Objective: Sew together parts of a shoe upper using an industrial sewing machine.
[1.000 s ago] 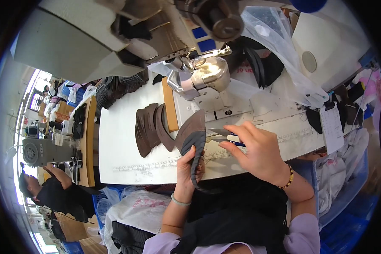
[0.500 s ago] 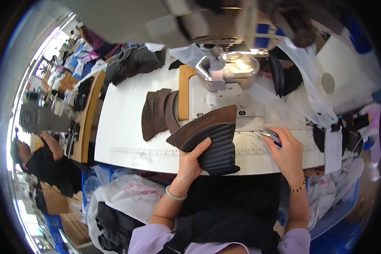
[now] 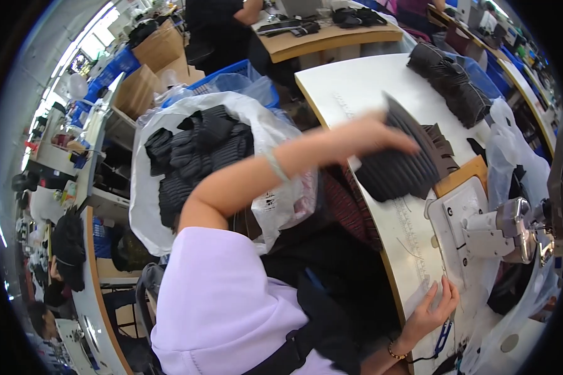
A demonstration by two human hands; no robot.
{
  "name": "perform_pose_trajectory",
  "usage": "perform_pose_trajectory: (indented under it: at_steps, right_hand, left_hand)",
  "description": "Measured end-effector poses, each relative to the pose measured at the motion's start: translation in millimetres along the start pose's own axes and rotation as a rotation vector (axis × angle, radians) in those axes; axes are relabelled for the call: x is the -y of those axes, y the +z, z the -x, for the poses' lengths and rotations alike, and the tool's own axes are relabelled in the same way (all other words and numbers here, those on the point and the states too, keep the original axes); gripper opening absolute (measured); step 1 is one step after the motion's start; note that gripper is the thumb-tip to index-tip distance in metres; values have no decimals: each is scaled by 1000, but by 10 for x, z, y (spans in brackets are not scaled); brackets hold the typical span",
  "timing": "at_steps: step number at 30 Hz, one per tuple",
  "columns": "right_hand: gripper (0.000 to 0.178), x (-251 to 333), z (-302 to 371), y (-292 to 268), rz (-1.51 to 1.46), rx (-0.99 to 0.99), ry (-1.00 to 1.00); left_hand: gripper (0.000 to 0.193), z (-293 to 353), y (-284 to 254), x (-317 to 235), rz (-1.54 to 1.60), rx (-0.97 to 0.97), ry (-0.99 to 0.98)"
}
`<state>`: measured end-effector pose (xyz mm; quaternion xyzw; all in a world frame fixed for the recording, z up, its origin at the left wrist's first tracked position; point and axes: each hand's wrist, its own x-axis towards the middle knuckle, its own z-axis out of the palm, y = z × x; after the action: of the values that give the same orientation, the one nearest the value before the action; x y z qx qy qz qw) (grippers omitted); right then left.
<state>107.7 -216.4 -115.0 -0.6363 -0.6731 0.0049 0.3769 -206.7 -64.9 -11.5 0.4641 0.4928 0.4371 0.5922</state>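
We are in a sewing workshop: at the right of the frame we see a sewing machine (image 3: 503,231) on a white worktable (image 3: 347,90), left of centre a big plastic bag (image 3: 142,203) of dark ribbed pieces (image 3: 200,147), and across the top another workbench (image 3: 347,39) beside a co-worker (image 3: 216,28).

The blurred left grip (image 3: 376,135) holds a ribbed black piece (image 3: 399,169) over the white surface (image 3: 350,81). The right grip (image 3: 430,311) is just beside a blue tool handle (image 3: 443,337).
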Motion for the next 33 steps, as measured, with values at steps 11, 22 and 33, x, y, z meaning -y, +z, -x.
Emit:
perform_pose_trajectory:
  at_steps: [11,22,33]
  right_hand:
    - [20,-54,-2,-53,-50,61,24]
    - [24,99,-45,-75,-106,-34,49]
    - [31,-122,-296,-645,158,-211,202]
  left_hand:
    - [72,1761,-2277,114,-976,-948,-433]
    - [53,789,-1295,-523,-1803,-835,244]
    - [54,-1573,215,38,-1396,113,655]
